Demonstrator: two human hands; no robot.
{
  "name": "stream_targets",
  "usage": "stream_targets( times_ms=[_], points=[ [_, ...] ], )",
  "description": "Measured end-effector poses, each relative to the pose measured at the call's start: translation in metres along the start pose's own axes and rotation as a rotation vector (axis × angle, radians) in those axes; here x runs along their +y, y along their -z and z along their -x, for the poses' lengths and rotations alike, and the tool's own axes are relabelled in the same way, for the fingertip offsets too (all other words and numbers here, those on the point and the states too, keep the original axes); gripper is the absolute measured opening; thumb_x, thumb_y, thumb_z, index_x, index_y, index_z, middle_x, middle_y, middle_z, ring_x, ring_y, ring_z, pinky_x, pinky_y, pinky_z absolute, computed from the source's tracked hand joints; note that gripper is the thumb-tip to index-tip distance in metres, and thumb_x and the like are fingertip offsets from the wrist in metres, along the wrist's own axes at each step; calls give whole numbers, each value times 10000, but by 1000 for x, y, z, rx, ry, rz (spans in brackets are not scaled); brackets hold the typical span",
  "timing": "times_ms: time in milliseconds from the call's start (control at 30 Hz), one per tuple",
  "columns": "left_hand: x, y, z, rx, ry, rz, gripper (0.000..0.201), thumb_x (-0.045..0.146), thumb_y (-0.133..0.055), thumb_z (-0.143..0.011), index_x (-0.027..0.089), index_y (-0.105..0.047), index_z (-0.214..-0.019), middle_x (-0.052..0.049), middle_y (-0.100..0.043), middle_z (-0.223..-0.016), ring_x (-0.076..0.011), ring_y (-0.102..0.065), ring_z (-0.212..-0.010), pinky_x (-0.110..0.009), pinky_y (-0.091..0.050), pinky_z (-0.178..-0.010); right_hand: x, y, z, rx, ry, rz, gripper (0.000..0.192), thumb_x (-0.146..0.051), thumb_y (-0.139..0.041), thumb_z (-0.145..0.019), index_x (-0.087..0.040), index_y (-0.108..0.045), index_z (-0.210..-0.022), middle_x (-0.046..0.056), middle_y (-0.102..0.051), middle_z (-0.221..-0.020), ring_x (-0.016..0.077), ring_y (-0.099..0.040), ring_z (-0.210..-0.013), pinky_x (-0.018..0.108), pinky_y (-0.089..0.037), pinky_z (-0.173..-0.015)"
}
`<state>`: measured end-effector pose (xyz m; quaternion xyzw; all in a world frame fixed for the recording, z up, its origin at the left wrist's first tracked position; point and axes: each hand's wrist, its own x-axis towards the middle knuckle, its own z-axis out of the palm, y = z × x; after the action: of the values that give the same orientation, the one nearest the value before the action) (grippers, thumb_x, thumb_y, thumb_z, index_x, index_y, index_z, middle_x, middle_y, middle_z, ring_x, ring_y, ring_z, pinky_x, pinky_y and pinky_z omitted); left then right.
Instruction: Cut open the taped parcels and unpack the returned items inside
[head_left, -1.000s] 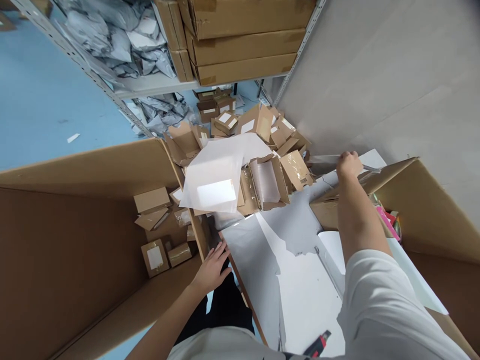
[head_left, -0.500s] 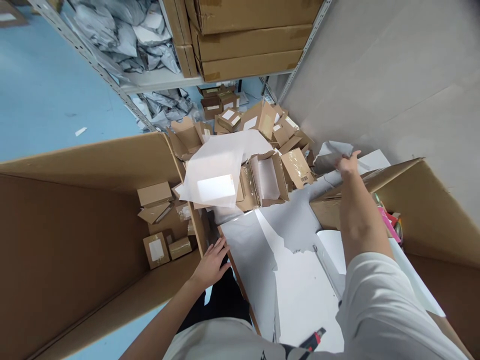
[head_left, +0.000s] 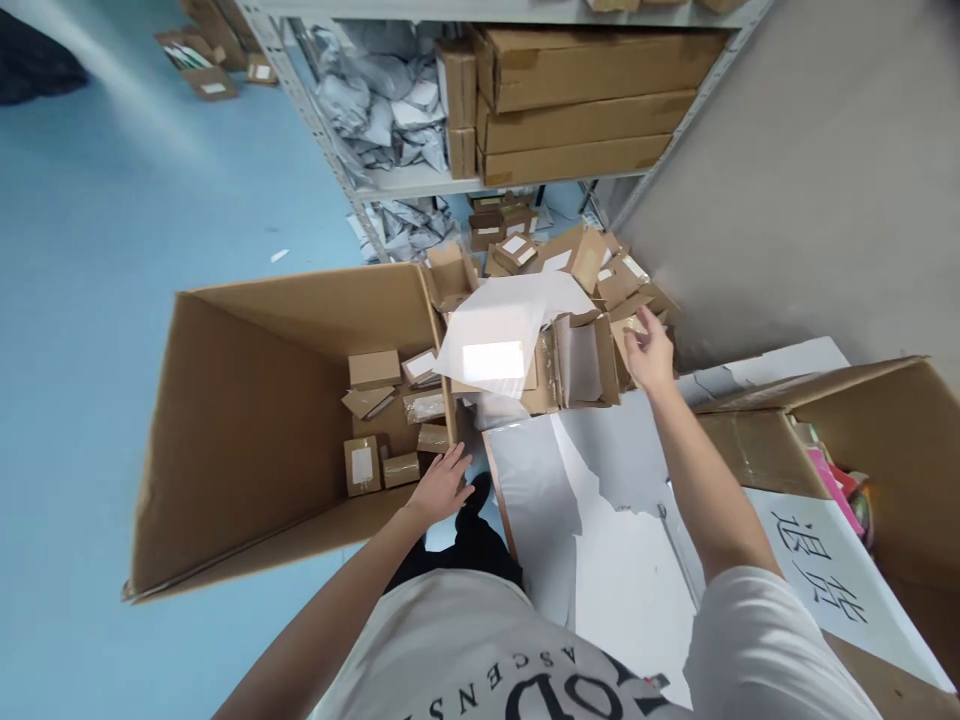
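My left hand (head_left: 441,487) is open, fingers spread, at the near right edge of a large cardboard carton (head_left: 247,425). Inside that carton lie several small brown boxes, one with a white label (head_left: 361,465). My right hand (head_left: 651,352) reaches over the pile beyond the worktable, its thumb and fingers apart at a taped small cardboard box (head_left: 621,335). Whether the fingertips touch this box I cannot tell. Just left of it stands an open box (head_left: 582,362) with a white lining. A translucent white sheet (head_left: 487,318) drapes over neighbouring boxes, a white label on it.
The worktable (head_left: 536,490) carries white and grey sheets. At its right stands another large carton (head_left: 739,450) with a handwritten sign (head_left: 825,570) and colourful items. A metal shelf (head_left: 420,182) behind holds grey mailing bags (head_left: 375,110) and long boxes (head_left: 592,110). A wall (head_left: 840,200) bounds the right.
My right hand has let go of the crumpled grey sheet and moved left to the small boxes. My left hand stays by the large carton's edge. The view has shifted left.
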<state>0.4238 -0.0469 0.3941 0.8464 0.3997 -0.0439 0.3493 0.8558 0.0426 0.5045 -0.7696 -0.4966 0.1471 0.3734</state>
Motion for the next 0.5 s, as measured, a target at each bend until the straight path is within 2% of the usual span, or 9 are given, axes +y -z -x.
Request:
stream_targets(
  times_ms=[100, 233, 333, 433, 500],
  points=[
    [-16, 7, 16, 48, 45, 45, 555, 362, -488, -850, 141, -439, -1357, -162, -296, -1525, -288, -244, -1423, -467, -263, -1131, -53, -50, 43, -139, 99, -128, 585, -382, -488, -867, -201, -397, -1415, 142, -508, -1379, 233, -648, -1037, 392, -506, -921],
    [-57, 18, 48, 129, 136, 145, 566, 394, -475, -865, 140, -429, -1369, -151, -334, -1509, -276, -262, -1417, -448, -249, -1140, -108, -134, 103, -340, 26, -287, 502, -449, -492, -883, -225, -507, -1332, 106, -646, -1188, 248, -653, -992, 412, -519, -888],
    [-107, 32, 75, 244, 309, 325, 599, 447, -469, -876, 115, -429, -1373, -167, -424, -1452, -273, -352, -1376, -411, -284, -1125, -145, -205, 147, -479, -142, -317, 414, -439, -510, -904, -258, -544, -1275, 74, -630, -1198, 244, -601, -1081, 390, -506, -909],
    [-170, 45, 103, 436, 581, 593, 576, 464, -419, -910, 89, -466, -1344, -181, -525, -1361, -267, -482, -1279, -390, -348, -1080, -177, -270, 184, -516, -207, -298, 342, -376, -540, -916, -203, -561, -1210, 78, -583, -1220, 215, -593, -1045, 404, -514, -879],
    [-215, 50, 121, 567, 694, 757, 557, 481, -398, -922, 90, -511, -1302, -177, -568, -1312, -262, -524, -1235, -384, -366, -1063, -192, -308, 205, -523, -232, -280, 328, -359, -551, -915, -186, -563, -1193, 79, -569, -1229, 209, -590, -1038, 412, -514, -877]
  ],
)
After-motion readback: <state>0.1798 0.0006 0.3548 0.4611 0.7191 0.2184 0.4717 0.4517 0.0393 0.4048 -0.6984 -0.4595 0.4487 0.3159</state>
